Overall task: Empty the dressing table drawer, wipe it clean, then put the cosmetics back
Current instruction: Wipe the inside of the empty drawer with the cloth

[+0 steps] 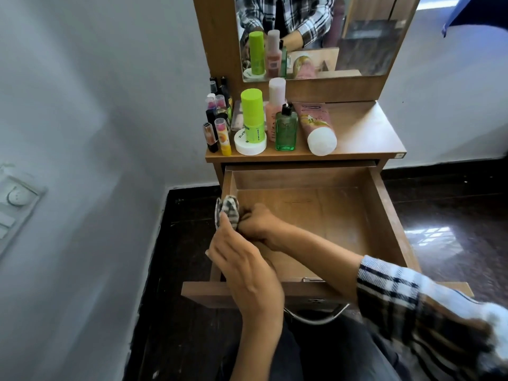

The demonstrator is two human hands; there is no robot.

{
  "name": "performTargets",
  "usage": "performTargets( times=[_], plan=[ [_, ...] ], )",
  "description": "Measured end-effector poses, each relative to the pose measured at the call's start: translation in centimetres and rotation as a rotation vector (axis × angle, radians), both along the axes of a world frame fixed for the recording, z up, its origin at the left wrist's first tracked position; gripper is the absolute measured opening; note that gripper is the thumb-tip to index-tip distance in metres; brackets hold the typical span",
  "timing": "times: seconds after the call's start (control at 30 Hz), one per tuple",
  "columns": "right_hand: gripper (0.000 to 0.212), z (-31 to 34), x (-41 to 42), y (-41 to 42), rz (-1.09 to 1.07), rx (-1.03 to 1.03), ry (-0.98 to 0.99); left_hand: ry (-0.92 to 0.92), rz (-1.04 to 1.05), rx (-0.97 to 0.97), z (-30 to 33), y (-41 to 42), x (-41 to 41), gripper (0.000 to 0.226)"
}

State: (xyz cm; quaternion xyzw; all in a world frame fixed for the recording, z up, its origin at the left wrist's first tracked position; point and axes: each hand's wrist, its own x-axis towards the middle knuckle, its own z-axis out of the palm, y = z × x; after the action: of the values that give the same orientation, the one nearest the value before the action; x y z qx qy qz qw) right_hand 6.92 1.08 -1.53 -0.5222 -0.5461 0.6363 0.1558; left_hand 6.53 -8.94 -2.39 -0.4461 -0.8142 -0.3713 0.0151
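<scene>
The wooden drawer point(384, 224) is pulled wide open and its inside holds no items. A small black-and-white striped cloth point(229, 211) sits bunched over the drawer's left wall. My right hand point(257, 222), reaching across from the right, grips the cloth with curled fingers. My left hand point(242, 259) comes up from below and touches the cloth's near side with its thumb and fingertips. The cosmetics stand on the tabletop: a lime-green bottle point(252, 114), a green glass pump bottle point(286, 129), a pink tube point(316, 127) lying down, a white jar point(250, 145) and several small lipstick-like sticks point(220, 127).
The dressing table top point(365, 133) has bare wood on its right half. A mirror point(351, 37) stands behind it. A white wall with a switch panel point(16, 199) is to the left. Dark glossy floor point(453, 215) surrounds the table. A metal handle point(316, 317) hangs on the drawer front.
</scene>
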Motion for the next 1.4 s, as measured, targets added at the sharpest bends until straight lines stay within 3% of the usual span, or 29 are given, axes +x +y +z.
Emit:
performTargets(
  times=[0.13, 0.27, 0.47, 0.57, 0.63, 0.9, 1.0, 1.17, 1.3, 1.4],
  plan=[
    [0.016, -0.6, -2.1, 4.8, -0.295, -0.032, 0.082, -0.017, -0.013, 0.002, 0.0, -0.1, 0.0, 0.070],
    [0.025, -1.6, -2.6, 6.5, -0.346, 0.051, -0.003, -0.016, -0.013, 0.001, 0.0, -0.2, 0.0, 0.069],
    [0.027, -0.7, -1.3, 4.2, 0.053, 0.171, -0.301, -0.012, -0.007, 0.009, 0.2, -0.2, 0.2, 0.066],
    [0.016, 1.3, -0.7, 2.2, 0.343, -0.079, -0.258, -0.015, -0.016, 0.010, 0.3, -0.2, 0.1, 0.061],
    [0.012, 2.2, -0.5, 1.6, 0.390, -0.187, -0.152, -0.012, -0.012, 0.011, 0.2, -0.1, 0.1, 0.056],
    [0.033, 0.6, -1.7, 3.7, -0.055, 0.005, -0.085, -0.021, -0.004, 0.119, 0.5, -0.1, 0.1, 0.053],
    [0.029, -0.2, -1.1, 3.0, 0.030, 0.087, -0.160, -0.135, -0.072, 0.280, 0.9, -0.6, -0.1, 0.053],
    [0.032, 0.1, -0.1, 0.7, 0.285, 0.109, -0.278, -0.748, 0.064, 0.553, 1.4, -1.8, -3.4, 0.047],
    [0.030, 0.5, 0.3, -1.1, 0.365, 0.063, -0.250, -0.747, 0.104, 0.504, 1.3, -2.3, -7.0, 0.043],
    [0.027, 0.9, 0.2, -0.8, 0.273, 0.102, -0.213, -0.655, 0.028, 0.352, 1.4, -2.2, -7.1, 0.051]
  ],
)
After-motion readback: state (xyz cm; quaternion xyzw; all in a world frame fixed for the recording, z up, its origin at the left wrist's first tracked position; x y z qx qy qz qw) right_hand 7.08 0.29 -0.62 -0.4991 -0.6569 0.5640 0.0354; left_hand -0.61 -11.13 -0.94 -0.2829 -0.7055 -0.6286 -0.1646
